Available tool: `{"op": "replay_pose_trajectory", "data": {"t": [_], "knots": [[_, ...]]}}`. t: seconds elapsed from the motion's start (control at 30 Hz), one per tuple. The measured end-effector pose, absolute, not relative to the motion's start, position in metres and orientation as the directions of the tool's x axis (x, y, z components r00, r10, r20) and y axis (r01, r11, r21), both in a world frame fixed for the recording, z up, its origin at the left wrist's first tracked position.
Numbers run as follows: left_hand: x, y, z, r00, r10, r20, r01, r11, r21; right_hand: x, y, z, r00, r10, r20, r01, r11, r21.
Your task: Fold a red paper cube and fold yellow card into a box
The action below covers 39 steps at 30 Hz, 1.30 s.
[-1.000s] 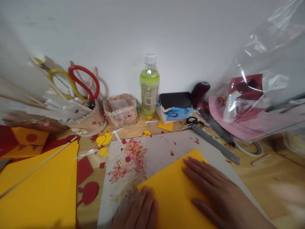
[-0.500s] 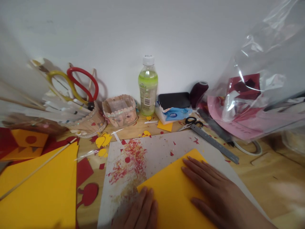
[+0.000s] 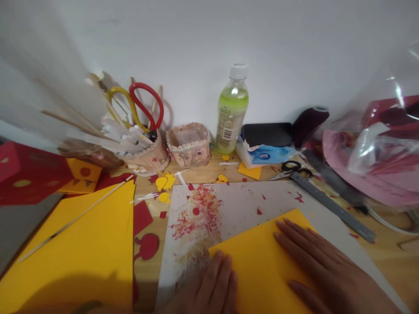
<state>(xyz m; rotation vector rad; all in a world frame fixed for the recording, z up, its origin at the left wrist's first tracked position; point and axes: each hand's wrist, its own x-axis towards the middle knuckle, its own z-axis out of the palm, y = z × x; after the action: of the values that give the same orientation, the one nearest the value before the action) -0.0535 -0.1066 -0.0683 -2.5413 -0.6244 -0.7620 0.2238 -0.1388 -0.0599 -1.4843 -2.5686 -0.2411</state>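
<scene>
Both hands, left hand (image 3: 212, 288) and right hand (image 3: 324, 270), lay flat and open (gripping nothing) on the yellow sheet (image 3: 262, 257)

Your left hand (image 3: 212, 285): flat, palm down, fingers together | your right hand (image 3: 322, 266): flat, fingers spread forward-left

View swung left: red box (image 3: 31, 179) now visible at left; plastic bag (image 3: 376, 152) partly out of frame.
</scene>
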Motion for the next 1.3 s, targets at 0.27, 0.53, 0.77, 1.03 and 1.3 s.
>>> {"op": "replay_pose_trajectory", "data": {"t": [0.27, 0.53, 0.77, 1.03, 1.3], "knots": [[-0.051, -0.105, -0.070, 0.702, 0.298, 0.647, 0.533, -0.822, -0.200, 0.230, -0.138, -0.071, -0.531, 0.819, 0.218, 0.847, 0.519, 0.114], [-0.053, -0.106, -0.070, 0.711, 0.310, 0.631, 0.526, -0.830, -0.186, 0.224, -0.137, -0.062, -0.536, 0.812, 0.231, 0.844, 0.519, 0.136], [-0.055, -0.102, -0.074, 0.733, 0.308, 0.607, 0.435, -0.898, -0.070, 0.217, -0.135, -0.054, -0.511, 0.827, 0.234, 0.859, 0.499, 0.111], [-0.055, -0.097, -0.071, 0.883, 0.179, 0.434, 0.283, -0.940, -0.189, 0.217, -0.141, -0.055, -0.439, 0.892, 0.113, 0.897, 0.442, -0.005], [-0.054, -0.097, -0.069, 0.868, 0.169, 0.467, 0.266, -0.952, -0.152, 0.216, -0.141, -0.056, -0.396, 0.917, 0.057, 0.904, 0.400, -0.150]]}}
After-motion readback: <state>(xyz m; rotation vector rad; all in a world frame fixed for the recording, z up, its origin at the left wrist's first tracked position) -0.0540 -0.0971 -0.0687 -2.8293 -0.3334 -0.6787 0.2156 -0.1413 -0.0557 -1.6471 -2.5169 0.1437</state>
